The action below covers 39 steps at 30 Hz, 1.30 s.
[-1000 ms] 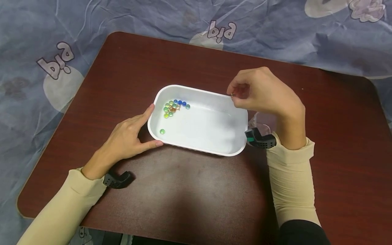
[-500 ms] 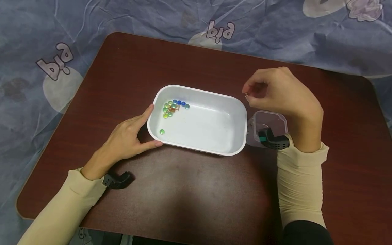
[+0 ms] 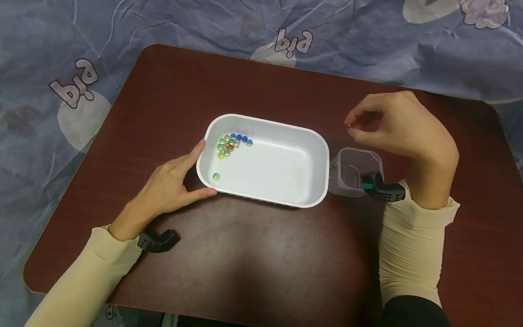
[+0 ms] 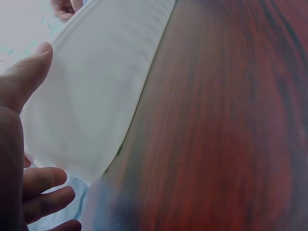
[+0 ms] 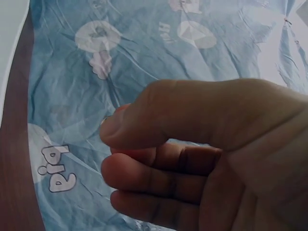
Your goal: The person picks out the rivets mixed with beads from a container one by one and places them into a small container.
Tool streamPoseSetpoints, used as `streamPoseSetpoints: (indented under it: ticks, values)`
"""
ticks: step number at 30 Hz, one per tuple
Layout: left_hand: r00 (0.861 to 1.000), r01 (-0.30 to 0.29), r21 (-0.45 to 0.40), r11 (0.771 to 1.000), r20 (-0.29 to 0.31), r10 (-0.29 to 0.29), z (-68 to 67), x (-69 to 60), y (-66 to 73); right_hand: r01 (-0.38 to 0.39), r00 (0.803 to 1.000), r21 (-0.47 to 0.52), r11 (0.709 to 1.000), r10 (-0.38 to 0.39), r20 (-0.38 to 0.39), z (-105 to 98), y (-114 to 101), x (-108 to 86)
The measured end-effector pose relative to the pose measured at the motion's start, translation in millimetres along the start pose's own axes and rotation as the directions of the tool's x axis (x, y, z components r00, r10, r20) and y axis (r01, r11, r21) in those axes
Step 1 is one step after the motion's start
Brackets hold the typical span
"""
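Note:
In the head view my left hand [image 3: 167, 184] rests at the left end of the white tray [image 3: 269, 170], thumb and fingers spread against its rim; the left wrist view shows the same hand [image 4: 10, 139] beside the tray wall [image 4: 91, 91]. My right hand [image 3: 404, 127] pinches a tiny metallic piece [image 3: 349, 126] between thumb and index finger, above the table to the right of the tray. In the right wrist view, the thumb of that hand [image 5: 207, 139] mostly hides the piece. Glass beads [image 3: 221, 155] and golden pieces [image 3: 236, 144] cluster in the tray's left part.
A clear plastic box [image 3: 346, 187] stands against the tray's right end, partly behind the black right wrist camera [image 3: 386, 190]. A lone green bead [image 3: 216, 176] lies near the tray's front left corner. Patterned blue cloth [image 3: 196, 27] lies beyond the table edge.
My right hand has moved right, away from above the tray's rim, still pinching the tiny piece. The clear box has come into fuller view. My left hand has stayed in place.

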<state>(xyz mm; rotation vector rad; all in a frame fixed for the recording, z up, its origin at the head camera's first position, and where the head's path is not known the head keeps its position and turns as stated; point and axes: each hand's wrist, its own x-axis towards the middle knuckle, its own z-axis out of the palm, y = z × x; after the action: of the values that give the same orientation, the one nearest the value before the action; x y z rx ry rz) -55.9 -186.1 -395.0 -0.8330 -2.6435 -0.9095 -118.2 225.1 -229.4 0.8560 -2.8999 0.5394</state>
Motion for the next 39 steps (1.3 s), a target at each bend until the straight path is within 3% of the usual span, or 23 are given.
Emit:
streamPoseSetpoints:
  ticks: [15, 22, 39]
  values:
    - [1.000, 0.009, -0.019, 1.000, 0.017, -0.009, -1.5, 0.4, 0.9, -0.141, 0.989, -0.018, 0.990, 0.141, -0.036, -22, 11, -24.9]
    - [1.000, 0.017, -0.020, 1.000, 0.023, -0.017, -2.2, 0.4, 1.3, -0.217, 0.976, -0.030, 0.976, 0.216, -0.012, -29, 15, -34.5]
    - [1.000, 0.012, -0.015, 1.000, 0.019, -0.011, -2.0, 0.1, 1.7, -0.248, 0.968, -0.008, 0.969, 0.247, -0.031, -39, 20, -50.3]
